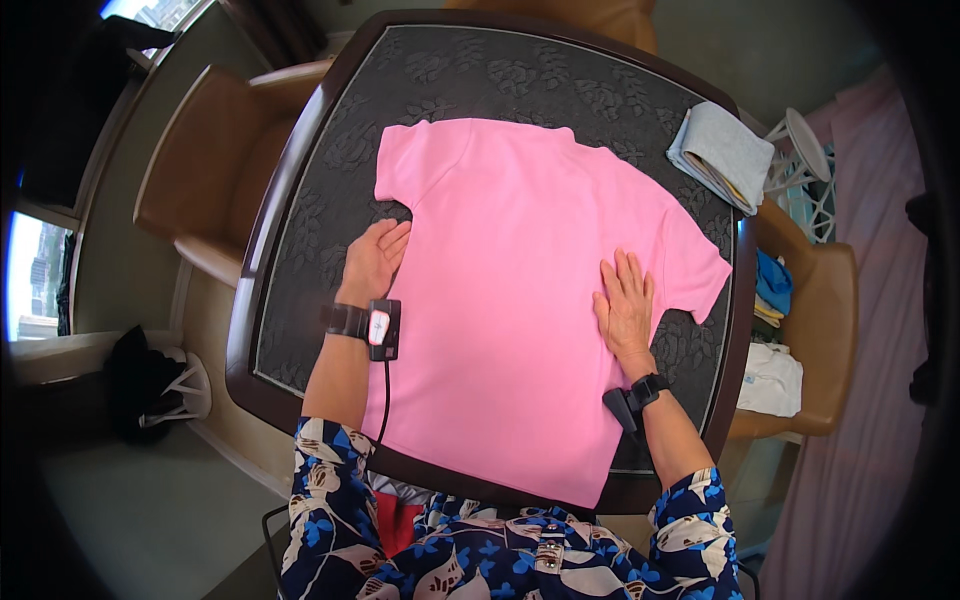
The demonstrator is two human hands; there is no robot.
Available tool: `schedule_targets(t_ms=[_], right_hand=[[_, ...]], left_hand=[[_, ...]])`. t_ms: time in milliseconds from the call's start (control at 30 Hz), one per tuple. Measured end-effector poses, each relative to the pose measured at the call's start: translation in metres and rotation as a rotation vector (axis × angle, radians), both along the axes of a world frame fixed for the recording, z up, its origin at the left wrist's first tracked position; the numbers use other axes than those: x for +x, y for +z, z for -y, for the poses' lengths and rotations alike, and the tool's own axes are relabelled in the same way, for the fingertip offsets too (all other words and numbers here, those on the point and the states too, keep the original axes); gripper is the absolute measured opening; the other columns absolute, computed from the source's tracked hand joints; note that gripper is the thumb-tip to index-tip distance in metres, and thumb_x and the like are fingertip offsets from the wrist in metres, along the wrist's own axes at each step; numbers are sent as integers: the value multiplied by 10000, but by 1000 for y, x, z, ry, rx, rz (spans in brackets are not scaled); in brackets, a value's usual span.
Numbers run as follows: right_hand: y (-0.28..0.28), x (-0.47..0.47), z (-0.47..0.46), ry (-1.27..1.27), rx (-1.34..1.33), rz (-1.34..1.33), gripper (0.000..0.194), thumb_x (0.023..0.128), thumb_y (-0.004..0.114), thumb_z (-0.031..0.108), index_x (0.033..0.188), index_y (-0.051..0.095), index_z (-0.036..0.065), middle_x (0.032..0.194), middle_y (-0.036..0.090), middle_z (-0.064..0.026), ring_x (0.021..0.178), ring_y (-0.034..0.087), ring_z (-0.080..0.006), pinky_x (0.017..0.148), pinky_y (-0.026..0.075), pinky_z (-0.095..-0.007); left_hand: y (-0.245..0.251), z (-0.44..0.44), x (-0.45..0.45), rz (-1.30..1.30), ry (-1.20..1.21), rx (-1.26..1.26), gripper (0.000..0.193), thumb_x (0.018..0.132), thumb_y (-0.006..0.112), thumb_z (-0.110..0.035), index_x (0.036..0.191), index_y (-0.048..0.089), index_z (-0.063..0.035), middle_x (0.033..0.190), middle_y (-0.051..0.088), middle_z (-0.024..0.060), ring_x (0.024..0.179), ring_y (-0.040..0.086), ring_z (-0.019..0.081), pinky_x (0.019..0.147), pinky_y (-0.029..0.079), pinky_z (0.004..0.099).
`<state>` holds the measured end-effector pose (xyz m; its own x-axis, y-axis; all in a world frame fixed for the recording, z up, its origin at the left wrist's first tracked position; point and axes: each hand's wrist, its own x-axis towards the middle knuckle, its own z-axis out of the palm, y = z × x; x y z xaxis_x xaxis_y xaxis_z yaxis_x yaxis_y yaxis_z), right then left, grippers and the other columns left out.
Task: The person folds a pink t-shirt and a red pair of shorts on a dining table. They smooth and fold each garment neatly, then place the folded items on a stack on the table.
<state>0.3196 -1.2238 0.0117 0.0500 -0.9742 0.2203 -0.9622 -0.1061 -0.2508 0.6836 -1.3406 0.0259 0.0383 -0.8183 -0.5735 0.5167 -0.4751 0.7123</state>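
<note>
A pink short-sleeved T-shirt [510,300] lies spread on the table, sleeves towards the far side and hem hanging over the near edge. My left hand [375,255] rests at the shirt's left side, below the left sleeve, palm turned up and fingers slightly bent against the fabric edge. Its fingertips meet the cloth, and no pinch on it shows. On the right side of the shirt, my right hand [625,304] lies flat, palm down, below the right sleeve. Slight wrinkles run through the upper part of the shirt.
The dark table [322,180] has a floral-patterned top and a wooden rim. Folded clothes [727,154] sit at its far right corner. A tan chair [825,330] on the right holds more clothes, including a white garment [772,382]. Another tan chair [202,165] stands left.
</note>
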Motion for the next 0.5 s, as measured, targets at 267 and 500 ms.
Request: schedule_targets(t_ms=[267, 500], right_hand=[[4, 3, 1, -16, 15, 20, 480, 792, 593, 189, 1248, 513, 64, 1433, 347, -136, 1339, 295, -306, 1059, 220, -536], [5, 2, 1, -17, 7, 21, 479, 778, 599, 181, 1236, 523, 61, 1425, 360, -130, 1336, 301, -297, 1059, 224, -534]], left_hand=[[-11, 59, 0, -175, 16, 11, 404, 889, 556, -267, 1146, 485, 36, 1163, 569, 149, 1062, 556, 257, 980, 415, 365], [-16, 90, -3, -156, 63, -46, 294, 919, 501, -111, 1159, 471, 56, 1181, 560, 160, 1080, 568, 272, 967, 463, 405]])
